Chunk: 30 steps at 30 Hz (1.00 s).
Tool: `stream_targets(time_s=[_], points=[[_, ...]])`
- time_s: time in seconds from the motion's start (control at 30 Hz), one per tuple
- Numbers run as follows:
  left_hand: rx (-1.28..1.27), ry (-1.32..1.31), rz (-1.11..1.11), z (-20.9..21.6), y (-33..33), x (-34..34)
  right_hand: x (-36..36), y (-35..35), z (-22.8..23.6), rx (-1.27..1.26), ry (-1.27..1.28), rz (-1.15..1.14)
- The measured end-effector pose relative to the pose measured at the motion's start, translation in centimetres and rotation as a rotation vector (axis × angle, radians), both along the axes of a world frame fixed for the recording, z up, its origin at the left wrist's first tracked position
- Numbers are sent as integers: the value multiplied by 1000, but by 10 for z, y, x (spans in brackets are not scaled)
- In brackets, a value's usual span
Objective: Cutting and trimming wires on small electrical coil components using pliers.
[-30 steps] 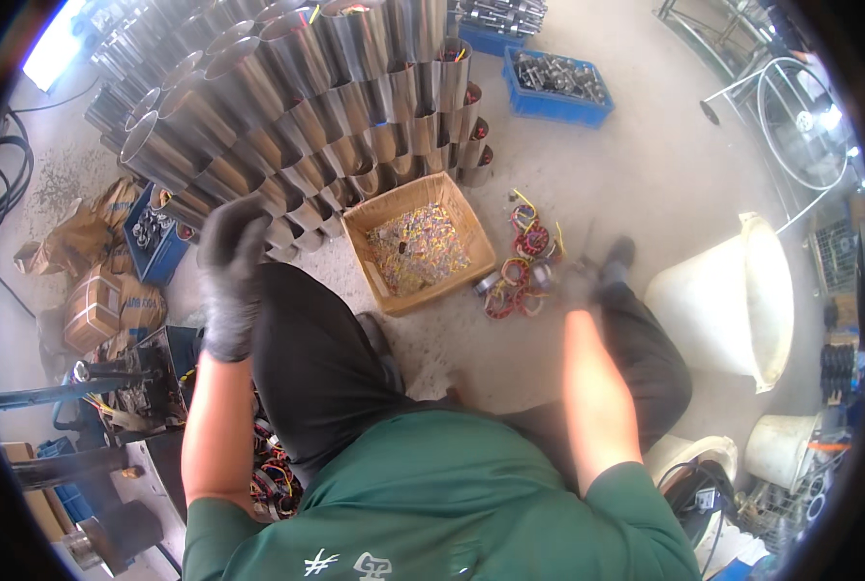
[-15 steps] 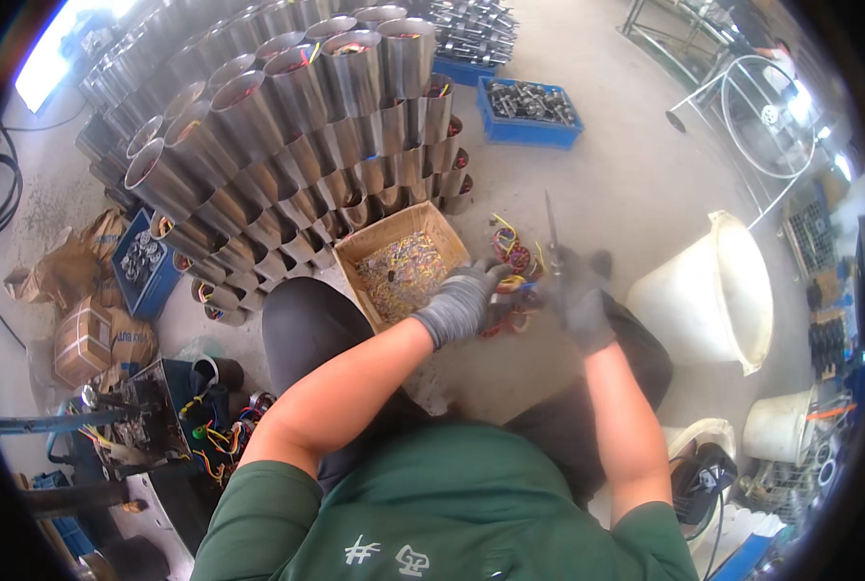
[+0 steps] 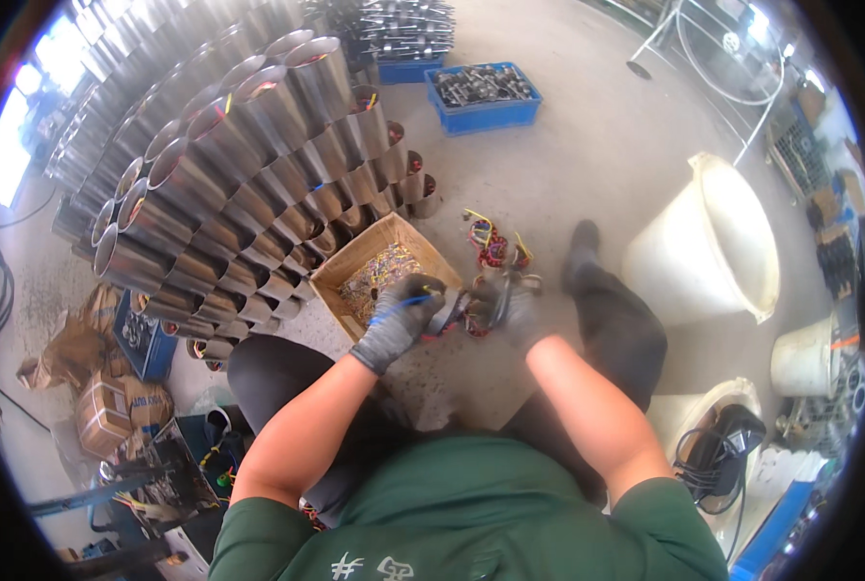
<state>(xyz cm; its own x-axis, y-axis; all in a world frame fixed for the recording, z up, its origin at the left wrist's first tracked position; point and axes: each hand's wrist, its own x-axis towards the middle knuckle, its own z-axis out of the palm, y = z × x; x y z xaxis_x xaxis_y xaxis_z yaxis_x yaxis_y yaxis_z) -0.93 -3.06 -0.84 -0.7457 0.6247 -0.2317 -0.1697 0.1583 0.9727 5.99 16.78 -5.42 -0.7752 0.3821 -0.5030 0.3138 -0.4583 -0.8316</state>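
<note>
Both my hands wear grey gloves and are close together between my knees. My left hand (image 3: 401,321) is turned partly palm up, its fingers curled at a wired motor stator (image 3: 452,315), with a blue wire lying across the glove. Against the stator's other side is my right hand (image 3: 512,308), its fingers bent. What it grips is blurred, and no tool can be made out in it. Just beyond the hands, more red-wound coils (image 3: 491,242) with yellow leads lie on the floor. Left of them stands an open cardboard box (image 3: 394,237) holding many coloured wire scraps.
Stacked steel cylinders (image 3: 258,184) with wired ends rise at the left. Blue crates (image 3: 486,116) of metal parts stand ahead. A large white tub (image 3: 694,242) is at the right, with a black corded device (image 3: 728,445) nearer me. Brown cartons (image 3: 103,412) lie at left.
The pointed tool that stuck up from my right hand is no longer visible. My hands have moved closer together, and the left has turned its palm up. The whole view has shifted.
</note>
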Motion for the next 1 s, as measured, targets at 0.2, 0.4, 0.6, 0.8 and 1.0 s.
stream_targets(time_s=[0.2, 0.4, 0.6, 0.8, 1.0], points=[[-46, 467, -100, 21, -3, 4, 10, -27, 23, -657, 183, 341], [-129, 674, -195, 18, -9, 10, 13, -29, 15, -718, 188, 316], [-71, 794, -245, 27, -12, 13, 12, -28, 42, -882, 268, 419], [248, 396, 129, 23, -16, -13, 2, -27, 27, -726, 345, 10], [162, 79, 676, -5, -45, -72, -5, 8, 30, -666, 546, -247]])
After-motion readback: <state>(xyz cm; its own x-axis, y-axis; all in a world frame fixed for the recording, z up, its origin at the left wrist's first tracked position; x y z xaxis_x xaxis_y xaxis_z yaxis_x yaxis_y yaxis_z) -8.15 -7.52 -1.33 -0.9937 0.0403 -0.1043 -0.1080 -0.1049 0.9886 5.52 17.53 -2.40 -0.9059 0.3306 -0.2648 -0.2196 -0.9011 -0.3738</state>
